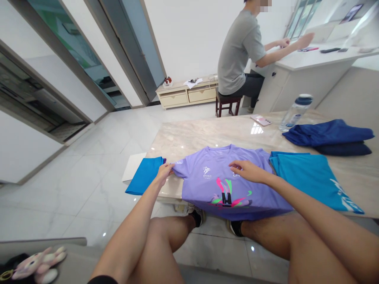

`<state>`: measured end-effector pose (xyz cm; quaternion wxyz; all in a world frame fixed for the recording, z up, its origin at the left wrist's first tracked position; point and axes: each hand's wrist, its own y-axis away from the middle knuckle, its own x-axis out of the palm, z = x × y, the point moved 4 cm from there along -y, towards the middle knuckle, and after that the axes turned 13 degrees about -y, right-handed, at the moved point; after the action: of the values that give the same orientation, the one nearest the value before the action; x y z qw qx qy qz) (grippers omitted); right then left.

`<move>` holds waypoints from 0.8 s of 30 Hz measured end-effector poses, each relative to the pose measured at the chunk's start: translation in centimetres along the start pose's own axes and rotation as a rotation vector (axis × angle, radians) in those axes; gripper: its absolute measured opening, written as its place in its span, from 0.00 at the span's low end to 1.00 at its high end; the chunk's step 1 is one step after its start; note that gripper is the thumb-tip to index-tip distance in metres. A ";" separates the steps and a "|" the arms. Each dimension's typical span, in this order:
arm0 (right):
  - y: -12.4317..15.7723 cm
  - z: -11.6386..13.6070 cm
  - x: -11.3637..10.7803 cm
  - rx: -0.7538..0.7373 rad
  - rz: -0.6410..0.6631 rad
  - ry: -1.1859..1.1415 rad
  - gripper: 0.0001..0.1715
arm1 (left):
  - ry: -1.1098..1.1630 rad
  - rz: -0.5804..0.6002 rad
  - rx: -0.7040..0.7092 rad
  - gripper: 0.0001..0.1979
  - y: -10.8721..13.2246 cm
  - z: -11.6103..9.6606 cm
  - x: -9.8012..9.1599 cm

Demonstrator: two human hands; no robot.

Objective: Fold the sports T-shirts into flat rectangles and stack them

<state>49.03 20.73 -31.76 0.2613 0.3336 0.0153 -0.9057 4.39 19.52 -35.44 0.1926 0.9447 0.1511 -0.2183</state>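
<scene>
A purple T-shirt (pixel 204 189) with a colourful print lies spread front side up on the marble-look table (pixel 183 136), its hem hanging over the near edge. My left hand (pixel 164 173) pinches the end of the sleeve on the left. Over the right part of the chest hovers my right hand (pixel 247 170), fingers loosely stretched; whether it touches the cloth is hard to tell. Left of the shirt, a folded blue garment (pixel 143 179) overhangs the table edge. On the right lies a folded teal garment (pixel 308 179) with white lettering, partly beside the purple sleeve.
A dark blue garment heap (pixel 328 136), a water bottle (pixel 296 114) and a pink phone (pixel 260 120) stand or lie at the table's far right. Behind, a person in grey (pixel 239 51) sits on a stool (pixel 227 103) at a white counter (pixel 314 59). A plush toy (pixel 41 264) lies lower left.
</scene>
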 end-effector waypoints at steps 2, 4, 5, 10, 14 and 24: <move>0.0 -0.2 0.1 0.009 0.012 0.014 0.23 | -0.012 -0.013 -0.001 0.28 0.2 -0.1 -0.6; -0.1 -0.4 0.3 0.022 0.023 0.027 0.24 | -0.048 -0.042 -0.004 0.26 0.3 0.0 -1.3; -0.1 -0.4 0.4 0.026 0.024 0.033 0.24 | -0.076 -0.061 -0.010 0.26 0.3 0.1 -1.7; 0.1 -0.6 0.6 0.042 0.028 0.077 0.24 | -0.320 -0.125 -0.051 0.23 0.2 1.0 -3.7; 0.0 -0.9 0.6 0.057 0.038 0.148 0.24 | -0.490 -0.109 -0.030 0.19 0.0 1.5 -3.8; -0.2 -1.4 0.8 0.072 0.043 0.209 0.22 | -0.498 -0.083 0.097 0.19 -0.1 0.9 -2.3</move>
<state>49.29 20.88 -33.37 0.2657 0.4356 0.0027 -0.8601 2.10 18.79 -35.11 0.1693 0.8629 0.1272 -0.4589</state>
